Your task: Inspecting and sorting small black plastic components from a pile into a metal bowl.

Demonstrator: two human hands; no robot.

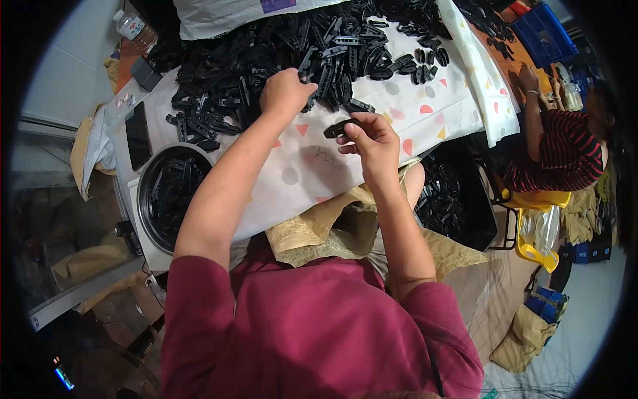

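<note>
Right hand (372, 143) pinches a black plastic piece (337, 128); left hand (286, 92), at 10 o'clock, grasps into the heap (266, 60); a loose pinch may drop it

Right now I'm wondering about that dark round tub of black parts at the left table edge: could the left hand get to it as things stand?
Probably yes. The left hand rests on the black parts pile, and the tub sits open-topped beside that forearm with nothing over it.

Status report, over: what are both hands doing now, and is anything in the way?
Left hand reaching into pile of black plastic parts, grip hidden. Right hand pinching one black part above patterned cloth. Nothing between hands.
</note>
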